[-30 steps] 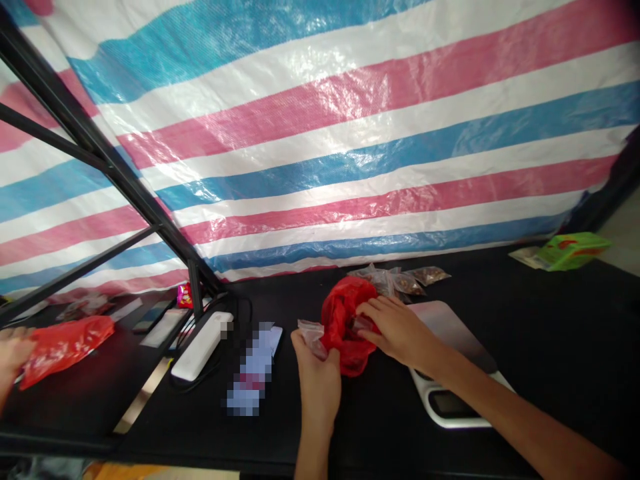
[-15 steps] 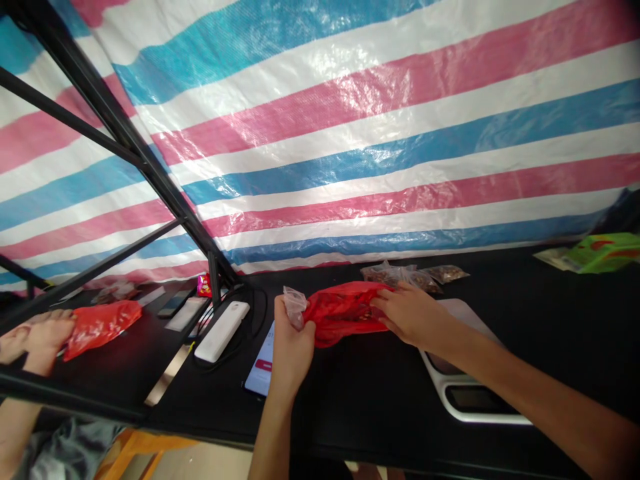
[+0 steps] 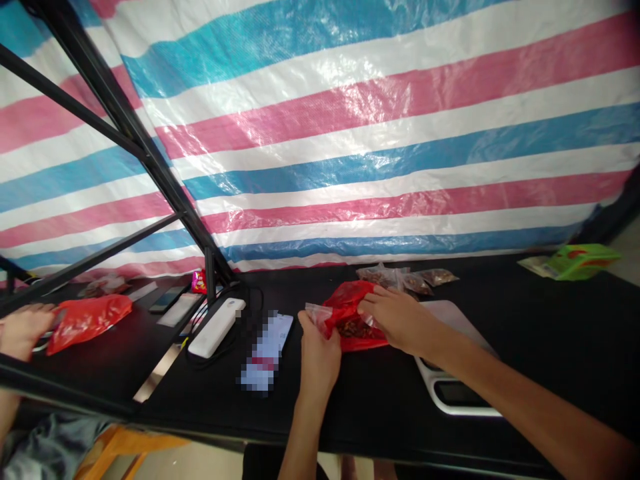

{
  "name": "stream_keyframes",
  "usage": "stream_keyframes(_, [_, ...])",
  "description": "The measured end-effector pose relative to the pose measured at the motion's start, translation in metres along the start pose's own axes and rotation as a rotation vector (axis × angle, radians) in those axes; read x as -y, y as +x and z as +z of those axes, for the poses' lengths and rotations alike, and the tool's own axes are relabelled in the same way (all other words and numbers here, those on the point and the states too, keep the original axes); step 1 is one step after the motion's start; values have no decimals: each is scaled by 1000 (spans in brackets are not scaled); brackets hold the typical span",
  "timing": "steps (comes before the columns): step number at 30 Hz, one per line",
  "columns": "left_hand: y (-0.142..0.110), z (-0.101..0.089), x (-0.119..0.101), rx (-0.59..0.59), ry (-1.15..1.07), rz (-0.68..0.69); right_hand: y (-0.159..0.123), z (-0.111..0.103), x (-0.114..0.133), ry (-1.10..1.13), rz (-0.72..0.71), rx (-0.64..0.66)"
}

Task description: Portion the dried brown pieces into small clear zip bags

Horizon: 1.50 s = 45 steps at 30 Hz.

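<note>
A red plastic bag [image 3: 350, 313] lies on the black table [image 3: 540, 333], its mouth showing dark reddish-brown bits inside. My left hand [image 3: 317, 353] is closed on the bag's left edge together with a small clear plastic bag [image 3: 316, 311]. My right hand [image 3: 397, 320] reaches in from the right, fingers pinched at the red bag's opening. Behind the red bag lie several small clear packets [image 3: 400, 277] filled with brown contents.
A white digital scale [image 3: 453, 387] sits under my right forearm. A phone [image 3: 265, 350] and a white power bank [image 3: 216, 327] with cable lie left of my hands. A green packet [image 3: 580, 260] rests far right. At far left another person's hand [image 3: 23, 330] holds a second red bag [image 3: 87, 320].
The red bag, stretched out flat half a second ago, is now bunched with its mouth open. My left hand has shifted right and down. The other person's hand stays by their red bag.
</note>
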<state>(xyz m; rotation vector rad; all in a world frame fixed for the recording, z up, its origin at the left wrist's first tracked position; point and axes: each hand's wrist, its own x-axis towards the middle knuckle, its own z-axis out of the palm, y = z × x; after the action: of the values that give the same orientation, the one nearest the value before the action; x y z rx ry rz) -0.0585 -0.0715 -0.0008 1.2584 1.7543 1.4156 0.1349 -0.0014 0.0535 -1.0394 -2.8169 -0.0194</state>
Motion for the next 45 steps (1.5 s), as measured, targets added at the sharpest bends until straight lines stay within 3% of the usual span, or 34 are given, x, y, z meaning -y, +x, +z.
stream_keyframes(5, [15, -14, -28, -106, -39, 72, 4, 12, -19, 45, -9, -106])
stream_keyframes(9, [27, -15, -27, -18, -5, 6, 5, 18, -36, 178, 29, -79])
stream_keyframes(12, [32, -17, -27, -27, 9, -23, 0, 9, -40, 326, 16, -48])
stream_keyframes(16, [43, -24, -35, -83, 199, -72, -16, -8, -30, 416, 45, -153])
stream_keyframes(18, [49, -24, -37, 5, 259, -138, -25, -10, -21, 383, 87, -133])
stream_keyframes(19, [52, -22, -38, 105, 234, -183, -29, -10, -16, 353, 100, -93])
stream_keyframes(21, [55, -19, -38, 196, 126, -226, -35, -11, -8, 272, 96, -25])
stream_keyframes(25, [50, -17, -37, 303, -36, -97, -37, -18, 1, 74, 129, -151])
stream_keyframes(27, [42, -18, -36, 281, -33, -13, -31, -21, 3, 37, 127, -184])
stream_keyframes(29, [30, -17, -33, 191, 29, 45, -23, -17, 5, 57, 68, -134])
stream_keyframes(31, [18, -12, -29, 149, 147, 1, -15, -7, 5, 81, 30, -52])
stream_keyframes(34, [2, -1, -20, 177, 194, -92, -12, 8, 4, 73, 38, 35])
stream_keyframes(38, [-3, 10, -13, 105, 111, -102, -22, 9, 1, -1, 86, 79])
stream_keyframes(45, [-1, 12, -16, 36, -176, -82, -38, 1, 6, -10, 143, 117])
